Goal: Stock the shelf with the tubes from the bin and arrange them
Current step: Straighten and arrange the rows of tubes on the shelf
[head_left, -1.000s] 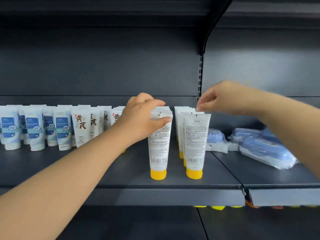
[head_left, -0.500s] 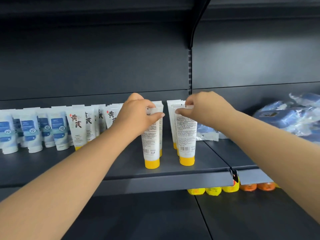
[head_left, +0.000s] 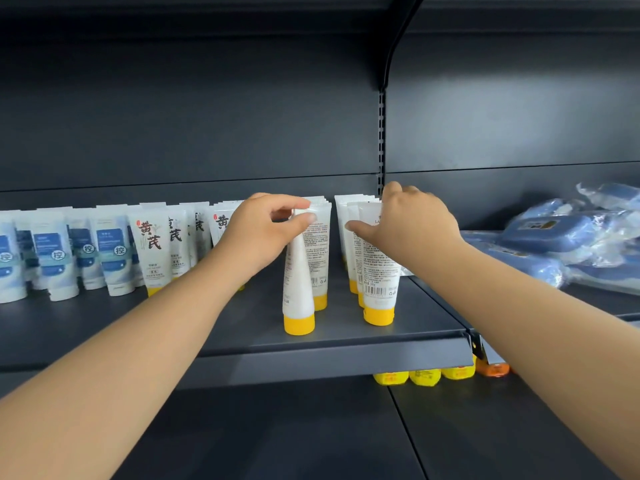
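White tubes with yellow caps stand cap-down in two short rows on the dark shelf (head_left: 332, 344). My left hand (head_left: 263, 233) pinches the top of the front tube of the left row (head_left: 298, 289), which is turned edge-on. My right hand (head_left: 408, 223) grips the top of the front tube of the right row (head_left: 379, 289), whose printed back label faces me. Behind each front tube more tubes of the same kind stand in line.
To the left stand tubes with brown characters (head_left: 150, 251) and blue-and-white tubes (head_left: 52, 258). Blue plastic-wrapped packs (head_left: 561, 237) lie on the neighbouring shelf at right. Yellow caps (head_left: 424, 375) and an orange cap (head_left: 493, 368) peek out on the shelf below.
My right hand came down from above the right row and closed on its front tube. My left hand has twisted its tube from label-facing to edge-on. The camera view shifted upward.
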Action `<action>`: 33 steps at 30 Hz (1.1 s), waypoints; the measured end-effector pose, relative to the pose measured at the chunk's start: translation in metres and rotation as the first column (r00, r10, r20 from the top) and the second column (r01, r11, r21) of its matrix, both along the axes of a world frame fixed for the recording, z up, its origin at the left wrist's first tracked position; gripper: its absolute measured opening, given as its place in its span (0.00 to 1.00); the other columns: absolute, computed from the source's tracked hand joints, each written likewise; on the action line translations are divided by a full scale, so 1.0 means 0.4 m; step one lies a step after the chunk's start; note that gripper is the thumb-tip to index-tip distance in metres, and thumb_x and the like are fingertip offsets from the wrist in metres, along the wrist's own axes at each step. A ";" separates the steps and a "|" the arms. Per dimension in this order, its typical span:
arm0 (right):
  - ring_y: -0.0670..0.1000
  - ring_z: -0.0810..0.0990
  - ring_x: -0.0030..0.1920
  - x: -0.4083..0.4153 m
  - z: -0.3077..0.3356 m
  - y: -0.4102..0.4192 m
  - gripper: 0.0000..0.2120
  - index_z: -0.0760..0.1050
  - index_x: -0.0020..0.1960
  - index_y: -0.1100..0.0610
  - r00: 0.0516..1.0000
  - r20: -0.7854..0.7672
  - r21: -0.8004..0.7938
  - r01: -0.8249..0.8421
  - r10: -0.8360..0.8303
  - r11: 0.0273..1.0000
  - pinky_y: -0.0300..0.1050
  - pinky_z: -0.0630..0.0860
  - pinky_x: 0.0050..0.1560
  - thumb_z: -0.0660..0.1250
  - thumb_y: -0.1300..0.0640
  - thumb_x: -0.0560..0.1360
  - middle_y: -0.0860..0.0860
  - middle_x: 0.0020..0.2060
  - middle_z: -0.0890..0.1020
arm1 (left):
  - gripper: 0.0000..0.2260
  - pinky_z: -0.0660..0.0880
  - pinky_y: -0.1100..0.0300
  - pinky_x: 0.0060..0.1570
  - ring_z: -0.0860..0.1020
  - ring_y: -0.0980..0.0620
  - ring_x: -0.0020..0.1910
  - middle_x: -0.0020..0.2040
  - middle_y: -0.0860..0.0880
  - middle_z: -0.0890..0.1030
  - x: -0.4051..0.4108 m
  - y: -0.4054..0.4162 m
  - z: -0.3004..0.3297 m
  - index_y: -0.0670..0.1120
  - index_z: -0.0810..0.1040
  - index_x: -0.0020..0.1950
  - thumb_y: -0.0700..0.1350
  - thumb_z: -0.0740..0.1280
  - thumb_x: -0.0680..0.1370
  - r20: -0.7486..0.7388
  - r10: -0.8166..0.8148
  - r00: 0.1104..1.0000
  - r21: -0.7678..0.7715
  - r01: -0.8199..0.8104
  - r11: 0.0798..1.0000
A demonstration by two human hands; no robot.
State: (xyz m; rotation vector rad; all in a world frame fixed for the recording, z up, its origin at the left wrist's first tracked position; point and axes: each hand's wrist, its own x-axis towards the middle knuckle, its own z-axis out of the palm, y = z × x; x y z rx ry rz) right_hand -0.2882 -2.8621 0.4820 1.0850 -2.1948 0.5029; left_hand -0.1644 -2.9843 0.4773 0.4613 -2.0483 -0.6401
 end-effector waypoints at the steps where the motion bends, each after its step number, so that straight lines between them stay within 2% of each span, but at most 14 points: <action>1: 0.59 0.74 0.54 0.000 0.000 -0.001 0.28 0.66 0.58 0.62 1.000 0.008 0.004 0.006 -0.006 1.000 0.46 0.66 0.43 0.59 0.38 0.74 0.58 0.53 0.75 | 0.12 0.68 0.66 0.52 0.74 0.57 0.50 0.51 0.54 0.76 0.004 -0.002 -0.001 0.50 0.79 0.57 0.45 0.68 0.74 -0.016 -0.014 1.000 0.039 0.014 0.999; 4: 0.59 0.73 0.52 -0.003 -0.001 -0.002 0.25 0.66 0.58 0.63 0.997 0.075 -0.004 -0.001 0.001 1.000 0.45 0.65 0.44 0.60 0.42 0.75 0.59 0.54 0.73 | 0.14 0.73 0.59 0.54 0.75 0.56 0.49 0.47 0.56 0.76 0.013 -0.012 -0.007 0.48 0.77 0.60 0.43 0.69 0.74 -0.016 -0.006 1.000 0.123 0.008 0.992; 6: 0.57 0.71 0.48 -0.004 0.000 -0.001 0.22 0.67 0.57 0.63 0.990 0.139 -0.049 -0.034 0.041 0.998 0.44 0.67 0.45 0.61 0.46 0.75 0.58 0.56 0.71 | 0.12 0.76 0.57 0.53 0.77 0.53 0.50 0.46 0.56 0.78 0.019 -0.020 -0.007 0.48 0.78 0.58 0.41 0.68 0.74 -0.025 -0.020 0.999 0.189 0.025 0.982; 8: 0.56 0.73 0.49 -0.007 0.000 0.005 0.20 0.69 0.58 0.63 0.975 0.198 -0.097 -0.078 0.096 0.992 0.42 0.67 0.46 0.61 0.49 0.74 0.57 0.58 0.70 | 0.10 0.78 0.63 0.45 0.79 0.54 0.47 0.46 0.53 0.80 0.026 -0.028 -0.002 0.47 0.79 0.55 0.39 0.68 0.74 -0.043 -0.069 0.997 0.264 0.078 0.961; 11: 0.54 0.73 0.58 -0.021 0.001 0.022 0.18 0.71 0.63 0.59 0.944 0.274 -0.157 -0.143 0.182 0.977 0.39 0.65 0.48 0.61 0.54 0.75 0.56 0.61 0.72 | 0.08 0.77 0.71 0.34 0.78 0.59 0.42 0.44 0.53 0.81 0.033 -0.033 0.009 0.49 0.79 0.48 0.37 0.67 0.74 -0.059 -0.125 0.990 0.360 0.138 0.923; 13: 0.52 0.74 0.52 -0.030 0.007 0.037 0.17 0.71 0.64 0.55 0.917 0.326 -0.210 -0.168 0.231 0.963 0.37 0.67 0.43 0.61 0.55 0.76 0.53 0.60 0.76 | 0.08 0.76 0.73 0.32 0.78 0.61 0.41 0.42 0.54 0.81 0.036 -0.033 0.019 0.50 0.79 0.45 0.36 0.67 0.74 -0.044 -0.140 0.989 0.392 0.146 0.908; 15: 0.49 0.73 0.45 -0.040 0.016 0.051 0.15 0.73 0.62 0.53 0.881 0.386 -0.254 -0.183 0.273 0.950 0.34 0.67 0.34 0.63 0.55 0.75 0.50 0.58 0.78 | 0.07 0.75 0.75 0.30 0.78 0.61 0.41 0.42 0.54 0.81 0.039 -0.037 0.031 0.49 0.80 0.46 0.38 0.69 0.73 0.011 -0.118 0.993 0.365 0.106 0.925; 17: 0.48 0.74 0.41 -0.047 0.027 0.060 0.11 0.77 0.56 0.54 0.827 0.459 -0.313 -0.193 0.326 0.930 0.33 0.68 0.33 0.68 0.57 0.74 0.50 0.54 0.79 | 0.06 0.75 0.74 0.31 0.78 0.60 0.41 0.43 0.52 0.81 0.044 -0.043 0.046 0.48 0.80 0.46 0.39 0.71 0.72 0.076 -0.115 0.990 0.338 0.083 0.938; 19: 0.47 0.79 0.37 -0.041 0.040 0.073 0.04 0.78 0.45 0.55 0.686 0.589 -0.399 -0.214 0.428 0.892 0.36 0.76 0.37 0.71 0.61 0.71 0.53 0.45 0.82 | 0.05 0.76 0.73 0.31 0.79 0.59 0.40 0.41 0.51 0.82 0.051 -0.050 0.061 0.49 0.79 0.42 0.39 0.71 0.71 0.143 -0.126 0.982 0.326 0.073 0.943; 20: 0.46 0.81 0.35 -0.034 0.046 0.078 0.05 0.78 0.40 0.55 0.614 0.638 -0.419 -0.230 0.465 0.878 0.37 0.79 0.35 0.71 0.63 0.70 0.53 0.41 0.83 | 0.05 0.76 0.73 0.31 0.80 0.59 0.39 0.38 0.52 0.82 0.057 -0.054 0.069 0.49 0.79 0.40 0.39 0.72 0.71 0.177 -0.124 0.976 0.315 0.063 0.947; 22: 0.44 0.81 0.28 -0.024 0.058 0.079 0.07 0.78 0.38 0.55 0.540 0.677 -0.428 -0.264 0.500 0.864 0.35 0.80 0.31 0.71 0.66 0.69 0.52 0.35 0.83 | 0.06 0.77 0.71 0.31 0.80 0.60 0.35 0.33 0.54 0.83 0.071 -0.061 0.089 0.50 0.79 0.39 0.39 0.72 0.71 0.261 -0.125 0.957 0.278 0.050 0.959; 25: 0.45 0.81 0.26 -0.004 0.086 0.061 0.08 0.79 0.36 0.57 0.494 0.686 -0.427 -0.321 0.534 0.846 0.38 0.81 0.33 0.71 0.68 0.68 0.52 0.30 0.83 | 0.08 0.78 0.68 0.35 0.80 0.63 0.32 0.31 0.57 0.83 0.098 -0.069 0.123 0.52 0.79 0.40 0.38 0.72 0.71 0.434 -0.105 0.895 0.172 0.032 0.985; 28: 0.45 0.81 0.26 0.023 0.122 0.028 0.08 0.79 0.35 0.57 0.484 0.674 -0.400 -0.395 0.557 0.827 0.38 0.81 0.34 0.71 0.68 0.68 0.49 0.25 0.82 | 0.09 0.74 0.73 0.28 0.78 0.66 0.28 0.29 0.59 0.82 0.137 -0.088 0.160 0.53 0.80 0.38 0.39 0.72 0.70 0.537 0.005 0.844 0.029 -0.024 0.999; 33: 0.46 0.83 0.29 0.092 0.180 -0.059 0.04 0.80 0.40 0.59 0.508 0.629 -0.338 -0.503 0.589 0.795 0.38 0.82 0.36 0.73 0.65 0.67 0.53 0.33 0.84 | 0.07 0.73 0.73 0.26 0.79 0.63 0.27 0.32 0.53 0.84 0.231 -0.174 0.215 0.49 0.82 0.38 0.37 0.73 0.69 0.563 0.161 0.811 -0.067 -0.150 0.986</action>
